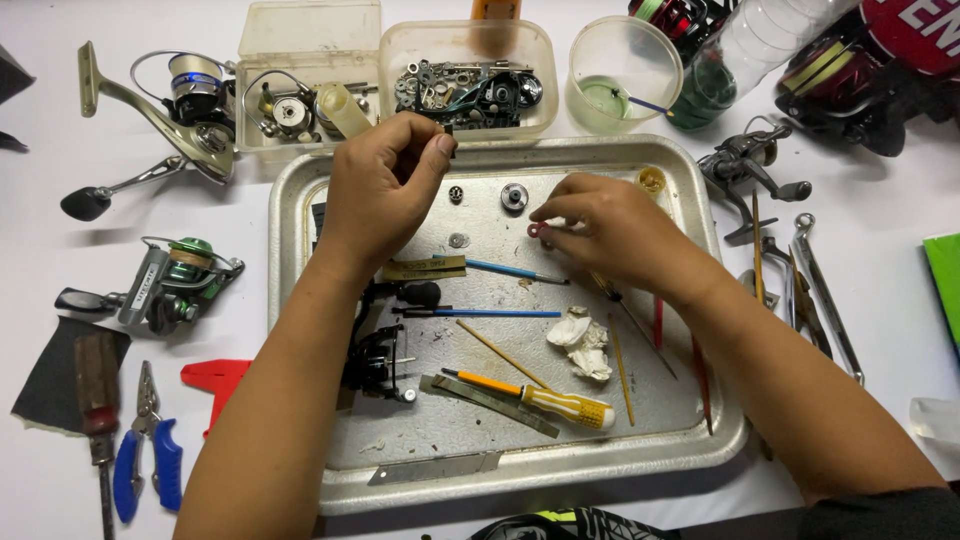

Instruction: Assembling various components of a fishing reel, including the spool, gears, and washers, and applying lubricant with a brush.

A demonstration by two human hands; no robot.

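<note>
Fingers (pixel 556 212) of right hand (pixel 610 232) pinched small red washer (pixel 535 230) just above metal tray (pixel 690 440); left hand (pixel 385 185) fingers gripped tiny dark part (pixel 449 128) over tray's far rim. Largest nearby: tray, then yellow-handled screwdriver (pixel 540 398), crumpled tissue (pixel 583 343). Washer judged light, stiff, slippery, easily dropped; best held by edge between fingertips.

Bright, even light fell from overhead, leaving soft short shadows. The metal tray (pixel 690 440) showed mild glare. Focus was sharp; edges bowed slightly.
</note>
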